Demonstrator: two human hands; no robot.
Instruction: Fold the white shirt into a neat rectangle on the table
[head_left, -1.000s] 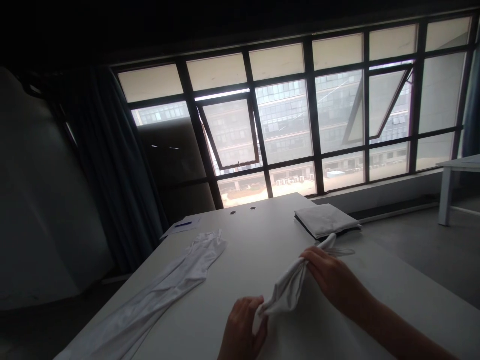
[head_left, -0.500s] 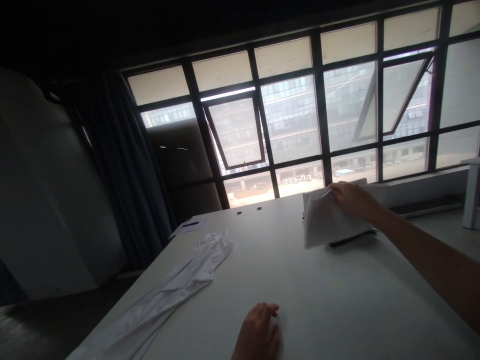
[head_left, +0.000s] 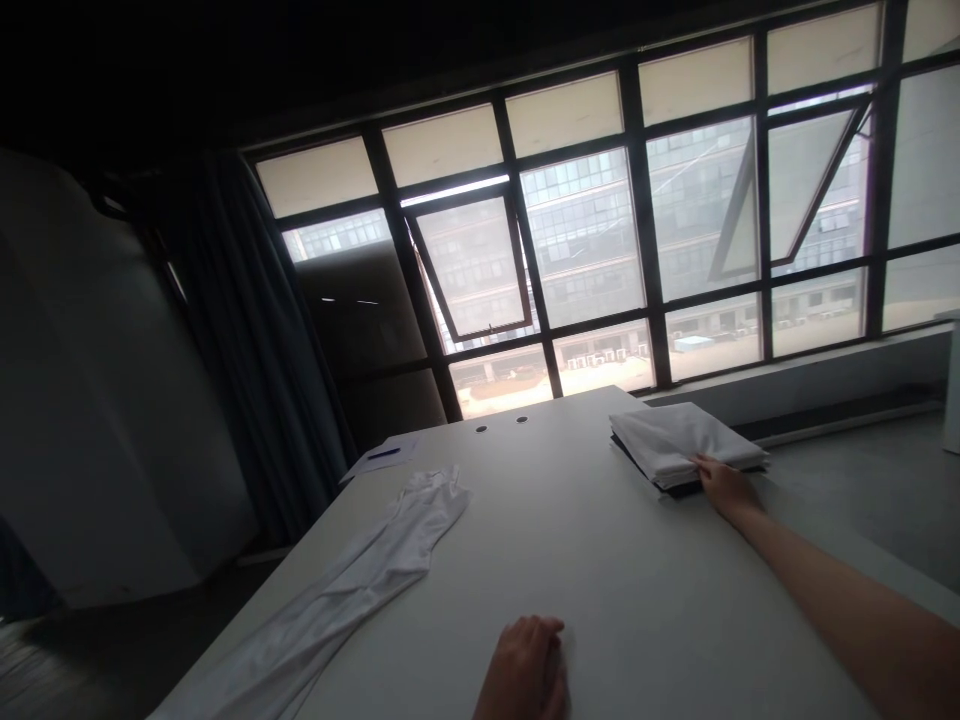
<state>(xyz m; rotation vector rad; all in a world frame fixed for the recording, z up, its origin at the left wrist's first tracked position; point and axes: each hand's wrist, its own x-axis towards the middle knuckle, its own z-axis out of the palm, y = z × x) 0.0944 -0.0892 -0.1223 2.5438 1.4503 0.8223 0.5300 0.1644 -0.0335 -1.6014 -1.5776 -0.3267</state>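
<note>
My right hand [head_left: 724, 487] rests at the near edge of a folded white cloth stack [head_left: 679, 440], fingertips touching it and holding nothing up. Under the stack shows a dark layer [head_left: 675, 490], perhaps another cloth. My left hand [head_left: 525, 670] lies at the bottom of the view on the white table [head_left: 600, 570], touching only the tabletop. A long white garment [head_left: 345, 585] lies stretched out diagonally on the left of the table, well away from both hands.
A sheet of paper [head_left: 379, 460] with a blue pen lies at the table's far left corner. Two small holes mark the far tabletop. Dark curtains [head_left: 247, 340] hang left of a large window [head_left: 585, 240]. Grey floor [head_left: 862, 510] lies beyond the table's right edge.
The white cloth my right hand carried now lies flat on the stack, and that hand sits lower at its near edge. My left hand has barely moved. The view has shifted slightly.
</note>
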